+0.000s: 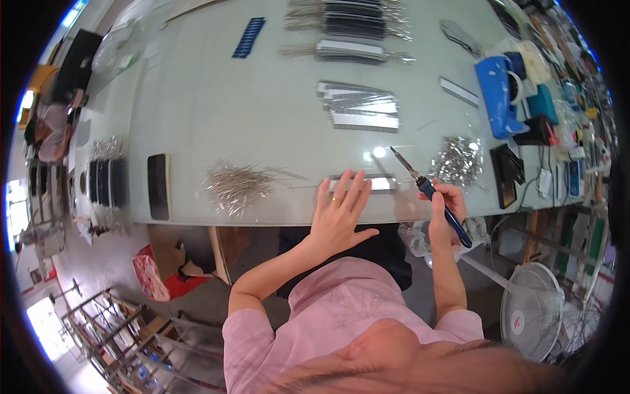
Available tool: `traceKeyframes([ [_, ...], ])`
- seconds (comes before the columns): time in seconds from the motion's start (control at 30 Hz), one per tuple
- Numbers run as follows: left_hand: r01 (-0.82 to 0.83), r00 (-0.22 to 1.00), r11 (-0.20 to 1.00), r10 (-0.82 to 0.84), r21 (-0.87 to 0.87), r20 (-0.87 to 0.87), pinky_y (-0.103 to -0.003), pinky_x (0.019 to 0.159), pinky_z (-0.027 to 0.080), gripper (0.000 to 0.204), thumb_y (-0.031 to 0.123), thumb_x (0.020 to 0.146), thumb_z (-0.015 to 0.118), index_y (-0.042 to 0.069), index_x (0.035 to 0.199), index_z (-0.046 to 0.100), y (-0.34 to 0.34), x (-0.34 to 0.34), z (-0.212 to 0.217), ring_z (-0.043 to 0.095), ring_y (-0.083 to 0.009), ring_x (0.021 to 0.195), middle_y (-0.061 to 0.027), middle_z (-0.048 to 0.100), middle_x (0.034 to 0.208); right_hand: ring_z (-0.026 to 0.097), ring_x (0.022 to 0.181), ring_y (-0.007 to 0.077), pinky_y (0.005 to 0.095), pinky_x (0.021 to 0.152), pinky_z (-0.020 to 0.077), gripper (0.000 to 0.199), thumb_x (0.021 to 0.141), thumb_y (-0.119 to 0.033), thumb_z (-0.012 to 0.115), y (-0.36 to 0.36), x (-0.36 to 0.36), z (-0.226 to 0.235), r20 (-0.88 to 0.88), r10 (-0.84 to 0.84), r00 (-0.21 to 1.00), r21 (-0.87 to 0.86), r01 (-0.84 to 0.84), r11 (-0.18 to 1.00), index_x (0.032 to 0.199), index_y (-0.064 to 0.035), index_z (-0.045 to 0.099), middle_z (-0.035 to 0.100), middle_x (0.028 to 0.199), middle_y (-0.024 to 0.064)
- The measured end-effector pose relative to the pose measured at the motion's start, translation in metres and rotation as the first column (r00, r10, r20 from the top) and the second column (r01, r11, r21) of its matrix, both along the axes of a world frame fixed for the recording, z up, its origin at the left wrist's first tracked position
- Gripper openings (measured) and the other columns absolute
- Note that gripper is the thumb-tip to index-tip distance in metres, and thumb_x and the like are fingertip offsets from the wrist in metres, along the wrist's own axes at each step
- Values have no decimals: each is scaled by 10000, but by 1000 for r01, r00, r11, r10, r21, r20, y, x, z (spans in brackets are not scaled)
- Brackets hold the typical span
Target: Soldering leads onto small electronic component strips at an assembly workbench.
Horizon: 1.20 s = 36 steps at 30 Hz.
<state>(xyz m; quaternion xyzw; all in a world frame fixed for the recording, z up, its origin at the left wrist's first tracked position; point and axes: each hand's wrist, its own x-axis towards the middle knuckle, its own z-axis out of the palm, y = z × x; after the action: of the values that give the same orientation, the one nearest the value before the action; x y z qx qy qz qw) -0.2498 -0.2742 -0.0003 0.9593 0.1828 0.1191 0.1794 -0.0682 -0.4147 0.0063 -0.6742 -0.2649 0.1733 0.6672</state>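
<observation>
Just below the middle of the frame, the left hand [340, 213] is lying flat and fully spread on the near edge of the pale worktable [216, 111], gripping nothing; its fingertips are pressing down on a narrow dark solar cell strip [364, 183], apparently to keep that strip from sliding while it is worked on. A ring is showing on one finger.

To the right of it, the right hand [446, 209] is closed around the blue handle of a soldering iron [430, 190], holding it like a pen. The iron is slanting up and to the left, its metal tip hanging above the table just past the right end of the strip, near a bright glare spot (whether the tip is touching the glass cannot be told from here). Held this way, the hot end is pointing away from the body and the fingers are staying on the insulated grip.

Left of the pressing hand, a loose heap of thin metal ribbon pieces [234, 186] is lying within easy reach, and a second shiny heap [458, 159] is sitting to the right of the iron. Higher in the frame, stacks of finished strips [362, 110] are lined up toward the far side, away from the working edge. At the upper right a blue holder [497, 92] is standing among cluttered tools, and a white floor fan [531, 320] is showing at the lower right.
</observation>
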Motion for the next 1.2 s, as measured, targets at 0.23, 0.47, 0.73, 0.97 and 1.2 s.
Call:
traceKeyframes([
  [0.23, 19, 1000, 994, -18, 103, -12, -542, 1072, 219, 825, 530, 700, 729, 52, 1333, 502, -5, 7, -9, 376, -257, 1333, -93, 436, 1428, 686, 736, 196, 377, 1049, 403, 98, 920, -75, 557, -28, 25, -7, 103, -135, 986, 1, 135, 991, 970, 5, 531, 660, 834, 134],
  [0.47, 88, 971, 923, -164, 375, 176, -411, 988, 341, 355, 213, 810, 661, 106, 1148, 644, -9, -16, -18, 579, -151, 1097, -15, 613, 1202, 689, 755, 202, 293, 817, 518, 113, 936, -65, 546, -39, 41, -20, 48, -209, 977, -8, 209, 978, 1012, 19, 539, 650, 957, 151],
  [0.73, 189, 969, 970, -210, 153, 132, -457, 1007, 362, 320, 66, 779, 585, 94, 1091, 651, 32, 10, 38, 628, -169, 961, -33, 652, 1082, 682, 752, 212, 292, 751, 536, 114, 941, -57, 537, -36, 47, -41, -19, -297, 955, 97, 297, 950, 1021, 24, 544, 625, 1060, 171],
  [0.97, -30, 933, 945, -91, 326, 348, -407, 908, 427, 200, 97, 831, 601, 132, 1008, 688, 181, 140, 40, 612, -234, 955, -37, 669, 1008, 686, 763, 217, 283, 754, 533, 127, 915, -29, 565, -37, 49, -48, -72, -347, 935, 147, 354, 924, 1025, 31, 548, 630, 1051, 166],
  [1.2, -51, 937, 890, -114, 453, 329, -413, 942, 410, 209, 146, 865, 611, 121, 1061, 676, 233, 184, 0, 598, -240, 1010, -41, 658, 1060, 689, 776, 194, 321, 965, 464, 128, 910, -21, 565, -36, 48, -48, 71, -291, 954, 125, 281, 952, 1024, 25, 530, 660, 900, 140],
])
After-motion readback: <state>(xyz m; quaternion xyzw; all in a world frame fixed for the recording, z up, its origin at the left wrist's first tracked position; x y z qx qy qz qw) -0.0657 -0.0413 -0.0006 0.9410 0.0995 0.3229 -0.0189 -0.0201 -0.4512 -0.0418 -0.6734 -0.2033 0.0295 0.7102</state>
